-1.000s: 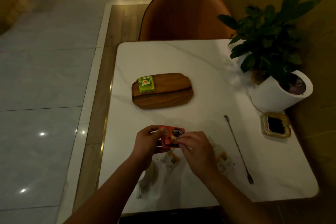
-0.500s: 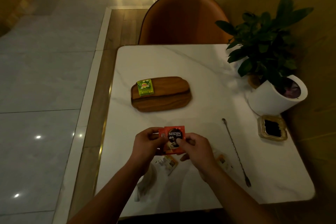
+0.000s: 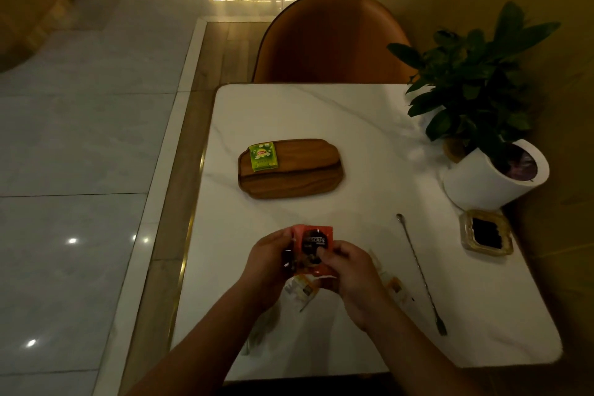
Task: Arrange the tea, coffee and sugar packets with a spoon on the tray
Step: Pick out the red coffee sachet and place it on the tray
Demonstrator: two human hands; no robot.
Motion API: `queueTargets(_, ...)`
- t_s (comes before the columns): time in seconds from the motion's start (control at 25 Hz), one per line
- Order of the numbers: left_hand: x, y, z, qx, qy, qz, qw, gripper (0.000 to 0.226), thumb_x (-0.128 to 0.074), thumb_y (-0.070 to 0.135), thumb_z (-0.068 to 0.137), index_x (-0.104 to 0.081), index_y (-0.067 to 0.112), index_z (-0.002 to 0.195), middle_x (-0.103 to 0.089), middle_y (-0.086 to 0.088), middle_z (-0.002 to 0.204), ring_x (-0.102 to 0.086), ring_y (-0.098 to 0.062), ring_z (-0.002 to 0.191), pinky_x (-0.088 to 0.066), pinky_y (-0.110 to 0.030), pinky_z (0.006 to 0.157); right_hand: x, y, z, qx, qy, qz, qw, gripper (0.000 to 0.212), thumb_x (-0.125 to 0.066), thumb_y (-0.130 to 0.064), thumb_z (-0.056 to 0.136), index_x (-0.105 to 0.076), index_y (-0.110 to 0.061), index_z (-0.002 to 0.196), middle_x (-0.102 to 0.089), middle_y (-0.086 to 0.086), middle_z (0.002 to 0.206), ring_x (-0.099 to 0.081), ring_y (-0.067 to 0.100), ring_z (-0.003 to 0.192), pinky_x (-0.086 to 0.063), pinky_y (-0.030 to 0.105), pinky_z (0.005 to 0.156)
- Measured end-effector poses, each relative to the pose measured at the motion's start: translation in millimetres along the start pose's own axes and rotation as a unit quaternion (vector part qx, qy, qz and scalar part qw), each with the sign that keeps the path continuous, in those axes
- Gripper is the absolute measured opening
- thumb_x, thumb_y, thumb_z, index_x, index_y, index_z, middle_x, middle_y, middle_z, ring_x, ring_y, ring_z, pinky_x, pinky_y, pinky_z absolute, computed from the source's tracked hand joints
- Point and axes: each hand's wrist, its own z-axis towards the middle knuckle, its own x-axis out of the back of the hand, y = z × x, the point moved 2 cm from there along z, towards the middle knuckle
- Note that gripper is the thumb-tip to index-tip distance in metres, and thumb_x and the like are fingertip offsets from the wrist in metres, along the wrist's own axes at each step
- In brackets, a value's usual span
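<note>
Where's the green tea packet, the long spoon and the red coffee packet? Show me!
green tea packet [image 3: 263,156], head view, middle of its green front
long spoon [image 3: 420,273], head view, halfway along its thin handle
red coffee packet [image 3: 315,243], head view, the dark circle on its front

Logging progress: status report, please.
Status: left hand and right hand pinch red Nescafe coffee packet. On wooden tray: green tea packet. Off tray: long metal spoon on white table; path clear.

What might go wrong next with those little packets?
The coffee packets are only pinched between the left hand and right hand, so one might slip out. The sugar packets lie under the wrists, so an arm could brush them aside. The long spoon lies close to the right arm and could get bumped.
</note>
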Motion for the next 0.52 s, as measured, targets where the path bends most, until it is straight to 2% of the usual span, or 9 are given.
queueTargets(0.12, -7, -3, -8, 0.029, -0.066, -0.047, 0.996, 0.062, -0.042, 0.058, 0.097, -0.07, 0.006, 0.117, -0.075, -0.02, 0.114, -0.073, -0.033, 0.103, -0.058, -0.045, 0.086, -6, 2, -5, 0.052, 0.034, -0.07, 0.996, 0.007, -0.065, -0.015, 0.091, -0.072, -0.014, 0.092, -0.077, 0.006, 0.087, -0.075, 0.023, 0.077, -0.058, 0.031, 0.059)
queueTargets(0.2, -3, -1, -12, 0.02, -0.126, -0.068, 0.989, 0.059, -0.052, 0.054, 0.092, -0.071, 0.003, 0.115, -0.072, -0.023, 0.116, -0.07, -0.035, 0.104, -0.052, -0.047, 0.094, 0, -4, -7, 0.082, 0.051, -0.094, 0.991, 0.01, -0.063, -0.016, 0.092, -0.073, -0.019, 0.091, -0.077, 0.003, 0.086, -0.074, 0.02, 0.075, -0.058, 0.029, 0.058)
queueTargets(0.28, 2, 3, -11, 0.037, -0.14, -0.096, 0.985, 0.052, -0.057, 0.047, 0.088, -0.071, 0.003, 0.111, -0.071, -0.023, 0.104, -0.069, -0.03, 0.089, -0.053, -0.039, 0.078, 11, -16, -7, 0.109, 0.065, -0.111, 0.986, 0.015, -0.059, -0.016, 0.095, -0.072, -0.024, 0.098, -0.077, 0.0, 0.089, -0.073, 0.016, 0.077, -0.058, 0.028, 0.058)
queueTargets(0.32, 3, 3, -7, 0.057, -0.136, -0.106, 0.983, 0.056, -0.053, 0.051, 0.09, -0.069, 0.003, 0.114, -0.07, -0.02, 0.1, -0.067, -0.027, 0.083, -0.051, -0.035, 0.07, 16, -24, -7, 0.124, 0.061, -0.128, 0.982, 0.019, -0.058, -0.015, 0.095, -0.071, -0.026, 0.104, -0.076, -0.002, 0.092, -0.073, 0.014, 0.078, -0.058, 0.027, 0.059)
queueTargets(0.4, 7, 2, 0, 0.095, -0.131, -0.098, 0.982, 0.075, -0.037, 0.066, 0.095, -0.069, 0.003, 0.12, -0.072, -0.02, 0.104, -0.069, -0.028, 0.084, -0.053, -0.035, 0.069, 23, -42, -7, 0.16, 0.022, -0.175, 0.971, 0.03, -0.062, -0.009, 0.092, -0.067, -0.028, 0.114, -0.074, -0.003, 0.093, -0.072, 0.01, 0.077, -0.057, 0.024, 0.057)
queueTargets(0.44, 8, 2, 3, 0.11, -0.136, -0.09, 0.98, 0.083, -0.032, 0.072, 0.093, -0.074, 0.004, 0.116, -0.073, -0.021, 0.108, -0.072, -0.03, 0.089, -0.056, -0.036, 0.071, 24, -52, -6, 0.175, -0.005, -0.207, 0.963, 0.034, -0.067, -0.007, 0.088, -0.066, -0.027, 0.116, -0.073, -0.001, 0.09, -0.072, 0.01, 0.072, -0.055, 0.022, 0.054)
queueTargets(0.52, 8, 1, 5, 0.136, -0.177, -0.092, 0.97, 0.087, -0.035, 0.077, 0.089, -0.076, 0.003, 0.112, -0.071, -0.026, 0.116, -0.073, -0.036, 0.095, -0.06, -0.04, 0.074, 22, -73, -1, 0.211, -0.051, -0.337, 0.916, 0.031, -0.075, -0.011, 0.081, -0.068, -0.029, 0.105, -0.072, -0.004, 0.083, -0.068, 0.005, 0.069, -0.051, 0.019, 0.055)
